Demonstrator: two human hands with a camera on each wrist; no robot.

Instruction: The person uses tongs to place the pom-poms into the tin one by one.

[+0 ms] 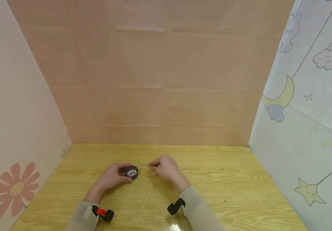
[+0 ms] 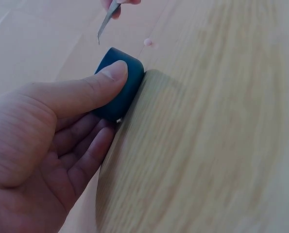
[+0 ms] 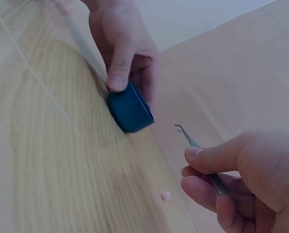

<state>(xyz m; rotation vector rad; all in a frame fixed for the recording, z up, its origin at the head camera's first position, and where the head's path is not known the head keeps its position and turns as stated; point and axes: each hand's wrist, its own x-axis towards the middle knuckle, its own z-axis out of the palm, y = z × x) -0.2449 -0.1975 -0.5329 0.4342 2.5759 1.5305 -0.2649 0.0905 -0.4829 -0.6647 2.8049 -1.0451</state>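
Note:
My left hand (image 1: 111, 176) grips a small dark blue cup (image 2: 130, 81), thumb on the near side and fingers around the far side. Several small coloured pieces (image 1: 132, 172), pinkish and yellow, lie inside it in the head view. To the right, my right hand (image 1: 166, 167) pinches thin metal tweezers (image 3: 193, 141) between thumb and fingers. Their bent tips point left toward the cup, apart from it, with nothing visible between them. One small pink piece (image 3: 165, 195) lies on the table near the right hand; the left wrist view shows it just beyond the cup.
The wood-grain table (image 1: 226, 179) has a tan sheet (image 1: 166, 80) standing behind it and pale printed sheets along both sides. A tiny dark speck (image 1: 225, 201) lies on the right part of the table. Each wrist carries a black camera mount (image 1: 105, 214).

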